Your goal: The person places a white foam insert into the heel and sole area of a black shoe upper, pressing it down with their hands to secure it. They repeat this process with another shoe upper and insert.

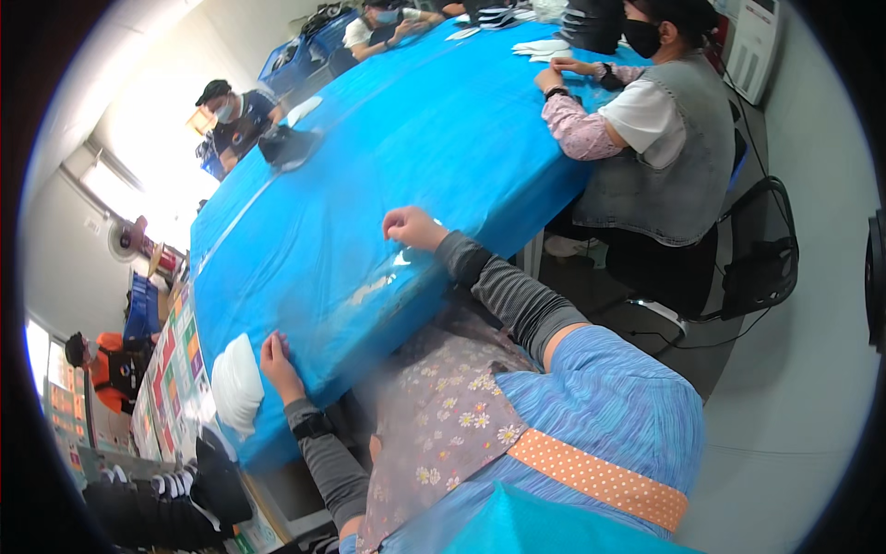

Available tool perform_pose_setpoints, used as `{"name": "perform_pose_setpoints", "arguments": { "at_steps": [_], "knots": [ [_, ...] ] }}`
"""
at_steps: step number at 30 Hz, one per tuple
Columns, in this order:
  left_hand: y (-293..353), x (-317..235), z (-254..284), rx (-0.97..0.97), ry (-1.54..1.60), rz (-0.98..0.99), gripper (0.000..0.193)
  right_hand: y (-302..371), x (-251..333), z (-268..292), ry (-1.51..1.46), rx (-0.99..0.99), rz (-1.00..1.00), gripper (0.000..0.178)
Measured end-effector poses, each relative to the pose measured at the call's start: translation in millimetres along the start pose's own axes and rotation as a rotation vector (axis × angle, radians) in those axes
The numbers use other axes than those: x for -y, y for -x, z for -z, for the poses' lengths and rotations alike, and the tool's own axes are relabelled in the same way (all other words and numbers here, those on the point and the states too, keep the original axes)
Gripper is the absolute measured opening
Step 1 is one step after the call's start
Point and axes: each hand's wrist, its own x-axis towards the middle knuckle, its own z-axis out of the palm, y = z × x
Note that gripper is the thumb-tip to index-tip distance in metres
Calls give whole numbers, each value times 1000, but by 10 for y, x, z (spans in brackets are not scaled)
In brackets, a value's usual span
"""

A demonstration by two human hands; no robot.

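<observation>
Head view: left hand (277,362) fingers flat on blue tablecloth (369,185) beside white cloth (237,383); right hand (413,227) curled, pinching clear film (383,277).

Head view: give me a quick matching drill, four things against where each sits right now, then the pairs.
Things:
1. left hand
2. right hand
3. white folded pieces
4. dark pile

Places:
A. far along the blue table cover, near a masked co-worker
B. on the clear plastic sheet, farther up the table
C. at the table's near corner, left of the left hand
D. on the near edge, beside the white pieces

Pairs: 1-D, 2-B, 3-C, 4-A
</observation>
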Motion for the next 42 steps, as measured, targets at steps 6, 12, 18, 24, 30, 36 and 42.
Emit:
{"name": "perform_pose_setpoints", "arguments": {
  "at_steps": [6, 12, 18, 24, 30, 36, 42],
  "knots": [
    [190, 35, -65, -54, 15, 33, 23, 129, 132, 30, -93, 21, 12, 15],
    [150, -32, 6, -50, 19, 8, 21, 117, 188, -31, 91, -41, 13, 15],
    [152, -21, -21, -55, 21, 10, 23, 126, 194, -7, 75, -42, 69, 15],
    [151, -52, -29, -40, 18, -3, 28, 66, 58, -23, -60, 0, 52, 17],
    [188, -153, -63, -19, -8, 23, 29, 56, 63, -13, -11, -6, 68, 17],
    [179, -87, -65, -56, 17, -22, 25, -12, -64, 56, -331, 90, 38, 20],
    [190, -87, -75, -50, 50, 4, 24, 16, 21, -22, -69, -87, 10, 12]
  ]
}}
